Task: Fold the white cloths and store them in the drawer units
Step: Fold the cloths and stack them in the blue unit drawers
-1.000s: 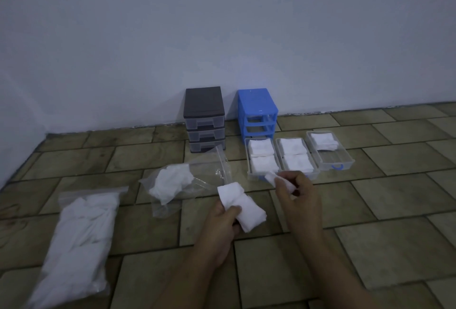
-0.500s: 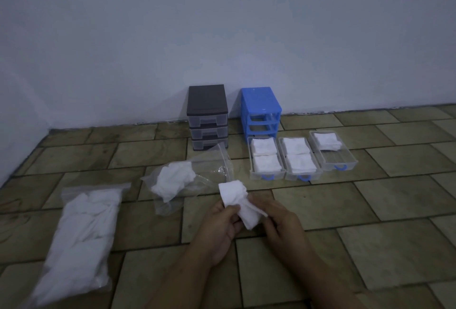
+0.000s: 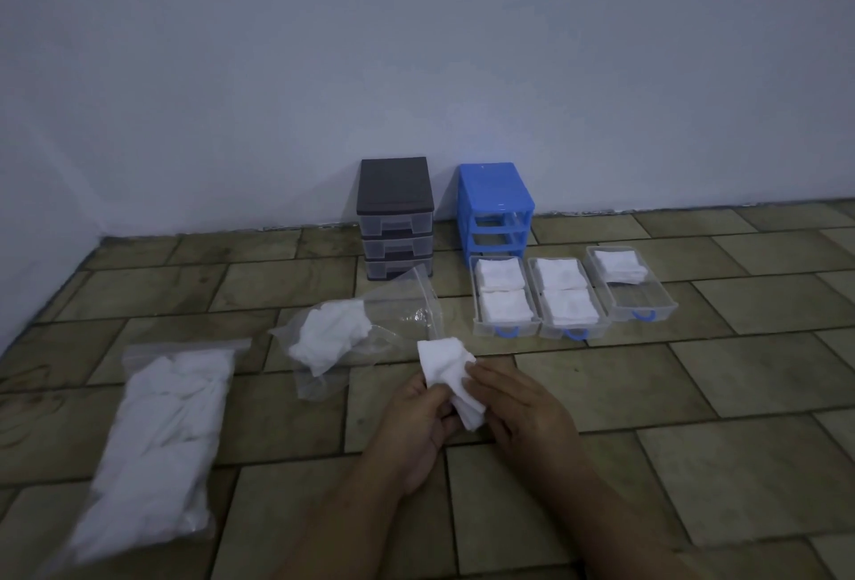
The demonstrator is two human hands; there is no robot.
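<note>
White cloth (image 3: pixel 446 366) between both hands (image 3: pixel 472 413)

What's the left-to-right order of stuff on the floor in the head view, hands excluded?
Full clear plastic bag of white cloths → open clear bag with few cloths → black three-drawer unit → blue drawer frame → three pulled-out clear drawers.

Cloth (image 3: pixel 446 366) — lower part hidden behind both hands' fingers. Forearms cut off at bottom edge. Black unit (image 3: pixel 395 218) — drawer contents indiscernible. Left bag (image 3: pixel 157 440): individual cloths inside too blurred to separate.
</note>
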